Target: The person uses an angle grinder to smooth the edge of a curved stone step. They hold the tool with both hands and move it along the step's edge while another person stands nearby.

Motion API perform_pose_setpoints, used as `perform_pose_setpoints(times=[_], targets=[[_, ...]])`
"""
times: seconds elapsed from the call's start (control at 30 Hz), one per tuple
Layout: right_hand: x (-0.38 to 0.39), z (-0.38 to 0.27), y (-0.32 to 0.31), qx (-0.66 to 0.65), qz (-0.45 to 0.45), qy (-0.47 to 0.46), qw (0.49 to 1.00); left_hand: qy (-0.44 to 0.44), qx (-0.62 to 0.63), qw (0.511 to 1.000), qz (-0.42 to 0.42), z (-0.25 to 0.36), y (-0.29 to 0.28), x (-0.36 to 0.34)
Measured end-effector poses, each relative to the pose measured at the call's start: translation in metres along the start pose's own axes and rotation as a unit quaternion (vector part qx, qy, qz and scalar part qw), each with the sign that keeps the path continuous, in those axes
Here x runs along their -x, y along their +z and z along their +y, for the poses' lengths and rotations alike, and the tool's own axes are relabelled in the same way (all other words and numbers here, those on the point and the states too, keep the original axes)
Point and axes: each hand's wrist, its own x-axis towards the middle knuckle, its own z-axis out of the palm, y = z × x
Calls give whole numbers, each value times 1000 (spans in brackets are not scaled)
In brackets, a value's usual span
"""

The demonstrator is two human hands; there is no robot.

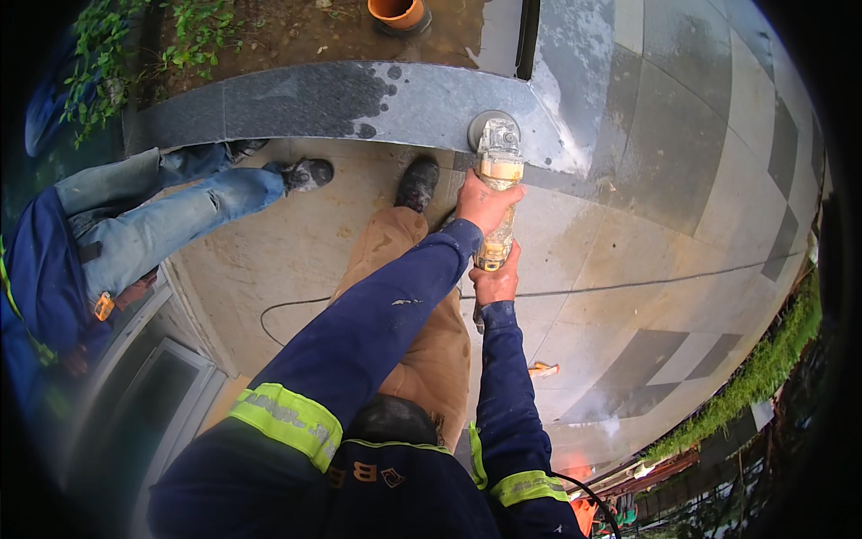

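Observation:
Both my hands grip a dusty yellow angle grinder (499, 166), held out in front of me. My left hand (486, 201) wraps round its body near the head. Farther back, my right hand (496, 277) is closed round the rear end of the handle. The grinder's round grey disc (490, 128) lies over the edge of a grey stone ledge (296, 101); whether it is spinning I cannot tell. Wet dark patches mark the ledge left of the disc, and pale residue streaks the stone to its right.
A co-worker in blue jeans (153, 225) is at the left. A black cable (628, 286) crosses the tiled floor. Beyond the ledge, an orange pipe (396, 11) stands in muddy water beside green plants (193, 36). A small orange-and-white object (543, 369) lies on the tiles.

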Motion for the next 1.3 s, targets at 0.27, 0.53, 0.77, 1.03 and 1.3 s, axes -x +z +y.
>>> perform_pose_setpoints(times=[0.27, 0.53, 0.77, 1.03, 1.3], targets=[[13, 14, 4, 23, -8, -5, 1000, 1, 24, 1000, 2, -4, -12, 16], [3, -1, -8, 6, 13, 22, 1000, -10, -32, 999, 4, 12, 10, 7], [21, 2, 0, 41, 5, 31, 999, -15, 24, 1000, -3, -10, -10, 17], [70, -3, -20, 33, 86, -10, 996, 37, 16, 998, -45, 22, -2, 76], [144, 11, -76, 1, 136, 26, 990, 8, 28, 990, -135, 27, 29, 164]])
